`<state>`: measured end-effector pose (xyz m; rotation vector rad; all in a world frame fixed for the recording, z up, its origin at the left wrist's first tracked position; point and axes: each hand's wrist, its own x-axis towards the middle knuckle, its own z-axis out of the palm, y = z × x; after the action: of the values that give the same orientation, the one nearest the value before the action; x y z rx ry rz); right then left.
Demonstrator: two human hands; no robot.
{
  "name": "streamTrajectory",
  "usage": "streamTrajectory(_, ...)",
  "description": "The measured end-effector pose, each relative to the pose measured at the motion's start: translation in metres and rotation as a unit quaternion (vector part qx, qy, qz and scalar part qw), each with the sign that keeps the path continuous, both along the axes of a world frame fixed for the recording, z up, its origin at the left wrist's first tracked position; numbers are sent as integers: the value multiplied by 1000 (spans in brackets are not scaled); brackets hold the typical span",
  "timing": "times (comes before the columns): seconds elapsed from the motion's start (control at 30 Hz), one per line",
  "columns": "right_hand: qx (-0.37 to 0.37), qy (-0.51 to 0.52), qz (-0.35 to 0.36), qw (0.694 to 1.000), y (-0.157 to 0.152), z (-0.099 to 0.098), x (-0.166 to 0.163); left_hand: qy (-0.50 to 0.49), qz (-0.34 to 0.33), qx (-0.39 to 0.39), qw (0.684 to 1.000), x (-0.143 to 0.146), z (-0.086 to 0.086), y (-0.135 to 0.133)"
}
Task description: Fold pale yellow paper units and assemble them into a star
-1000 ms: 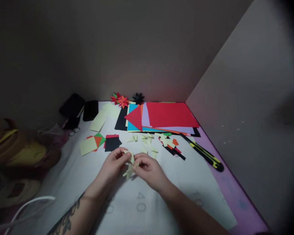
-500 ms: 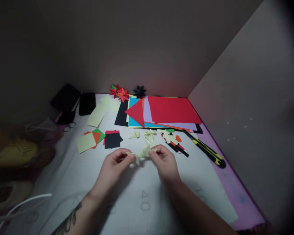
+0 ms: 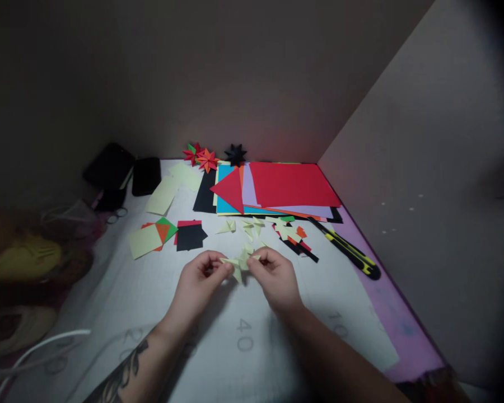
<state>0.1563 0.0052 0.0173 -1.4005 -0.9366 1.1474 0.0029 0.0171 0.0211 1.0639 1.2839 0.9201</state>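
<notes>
Between thumb and fingers, my left hand (image 3: pixel 202 278) pinches a pale yellow folded paper piece (image 3: pixel 237 271) with pointed ends. My right hand (image 3: pixel 276 278) grips a pale yellow cluster of folded paper pieces (image 3: pixel 245 256) by its side. The two paper parts meet or overlap in the middle; whether they are joined I cannot tell. Just beyond my hands lie more loose folded pieces (image 3: pixel 252 225) of the same pale yellow and a separate folded piece (image 3: pixel 227 226).
Paper squares (image 3: pixel 146 240) and black squares (image 3: pixel 190 235) lie to the left. Scraps (image 3: pixel 292 232) and a yellow-black utility knife (image 3: pixel 348 251) are on the right. Behind sit red sheets (image 3: pixel 294 184), a black paper star (image 3: pixel 236 155) and an orange one (image 3: pixel 208 160). Scissors (image 3: pixel 116 215) lie far left.
My hands have come closer together, bringing the left folded piece against the cluster in my right hand. The whole view has shifted slightly.
</notes>
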Motion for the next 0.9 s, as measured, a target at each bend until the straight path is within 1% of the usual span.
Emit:
streamTrajectory(0.3,-6,24,-10,1000,0,-2,2,4,-14,-14,1000,-1,3,1)
streamTrajectory(0.53,-25,5,12,1000,0,0,1,1,-20,-16,1000,-1,-1,2)
streamTrajectory(0.9,-30,10,44,999,-2,-10,-2,-16,-11,-24,1000,0,-3,2)
